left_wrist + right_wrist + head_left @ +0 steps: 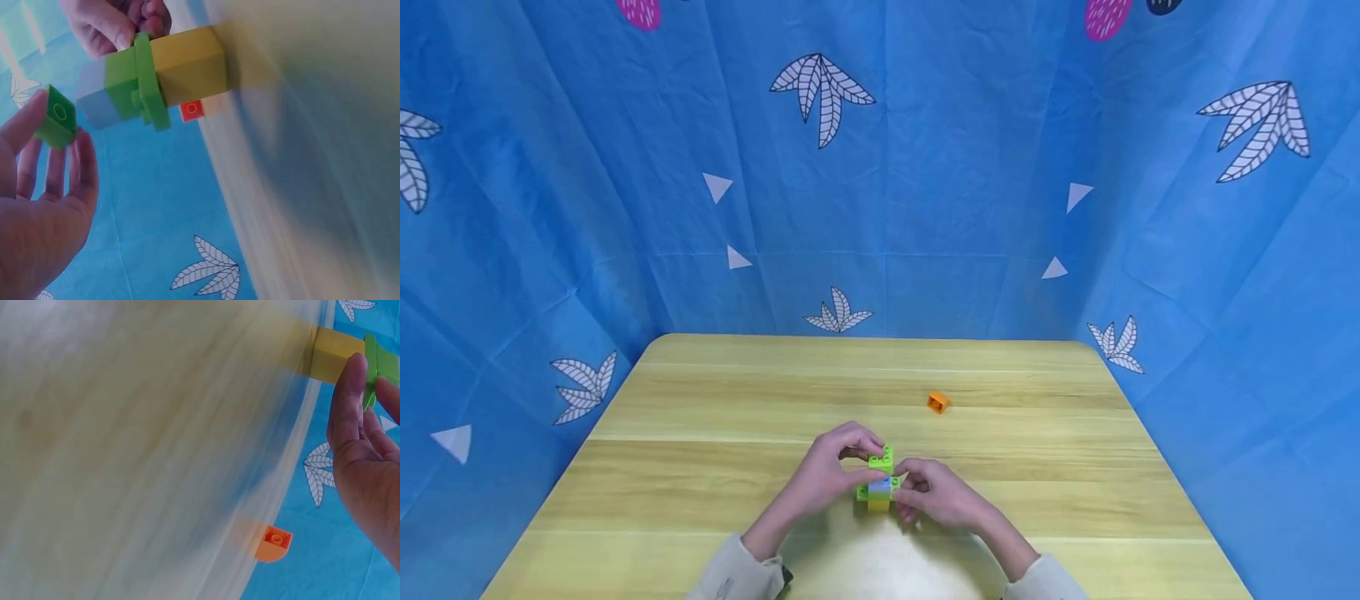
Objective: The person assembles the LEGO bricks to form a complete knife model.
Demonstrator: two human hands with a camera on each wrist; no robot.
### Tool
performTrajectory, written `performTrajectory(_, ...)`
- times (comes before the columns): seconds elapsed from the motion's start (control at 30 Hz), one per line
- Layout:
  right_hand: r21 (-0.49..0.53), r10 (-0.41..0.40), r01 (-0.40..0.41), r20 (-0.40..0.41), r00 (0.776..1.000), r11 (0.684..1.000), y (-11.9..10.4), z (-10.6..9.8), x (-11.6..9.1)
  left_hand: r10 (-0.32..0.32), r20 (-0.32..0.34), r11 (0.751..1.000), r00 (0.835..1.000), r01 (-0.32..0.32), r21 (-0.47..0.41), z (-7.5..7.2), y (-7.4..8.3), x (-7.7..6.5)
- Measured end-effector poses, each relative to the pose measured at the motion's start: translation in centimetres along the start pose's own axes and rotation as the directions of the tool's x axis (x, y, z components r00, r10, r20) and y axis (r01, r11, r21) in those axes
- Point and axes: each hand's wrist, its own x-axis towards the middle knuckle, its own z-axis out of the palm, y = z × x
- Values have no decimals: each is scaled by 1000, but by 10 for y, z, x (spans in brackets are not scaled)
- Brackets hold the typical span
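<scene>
A stack of toy building blocks stands upright on the table: a yellow block [190, 65] at the bottom, a wide flat green plate [150, 84] on it, then a green block [122, 81] and a light blue block [94, 94]. My left hand [835, 468] pinches a loose bright green block [57, 117] between thumb and fingers. In the left wrist view a gap shows between that block and the blue one. My right hand [942, 496] pinches the end of the green plate on the stack's right side.
An orange block [937, 402] with a curved side lies on its side farther back on the wooden table [737, 392]. Blue patterned cloth [880, 208] hangs behind the table and along both sides.
</scene>
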Motion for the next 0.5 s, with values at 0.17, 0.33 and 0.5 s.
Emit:
performTrajectory(0.17,-2,-5,5,4,1000,1000,-1,0,1,1,-17,1000,1000,0,20,0,-3,-7)
performTrajectory(0.33,-10,-15,15,8,1000,1000,-2,1,2,16,-27,998,1000,-14,57,2,-5,-10)
performTrajectory(0.5,-20,-16,16,3,1000,1000,-2,1,1,29,-29,994,999,-26,102,5,-7,-10)
